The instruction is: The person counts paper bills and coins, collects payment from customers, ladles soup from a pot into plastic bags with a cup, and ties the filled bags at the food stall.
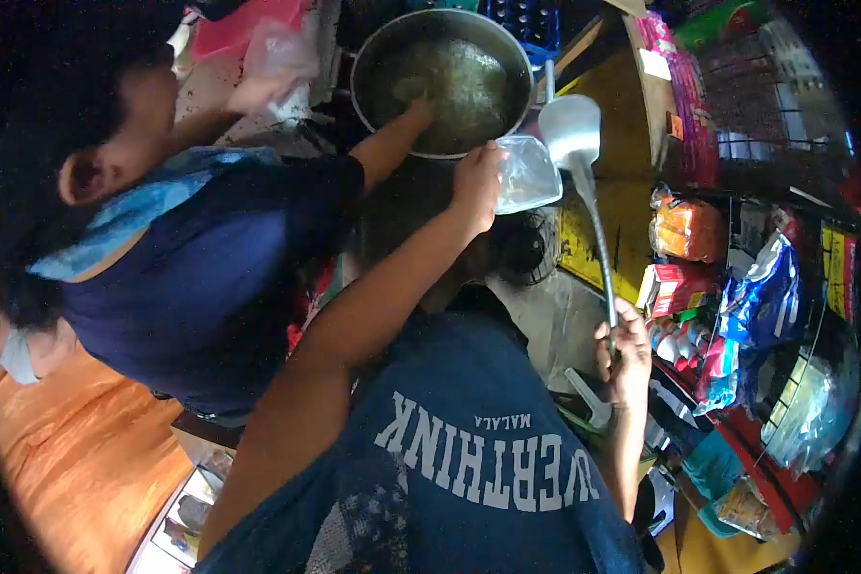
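Note:
My left hand (476, 187) grips the side of a clear plastic container (528, 177), just below the rim of a large metal pot (357, 91). The pot holds greenish-brown liquid. In my right hand (628, 352), fingers are wrapped round the handle of a long metal spatula (572, 134). Its broad blade is raised to the right of the container. At the pot's left side, another person's hand (414, 113) reaches in over the liquid; what its fingers touch is unclear.
A person in a dark blue shirt (201, 258) stands close on my left, with a clear plastic bag (279, 57) by their other hand. A pink tray (239, 27) lies behind. Shelves with an orange packet (687, 230) and a blue packet (763, 292) line the right.

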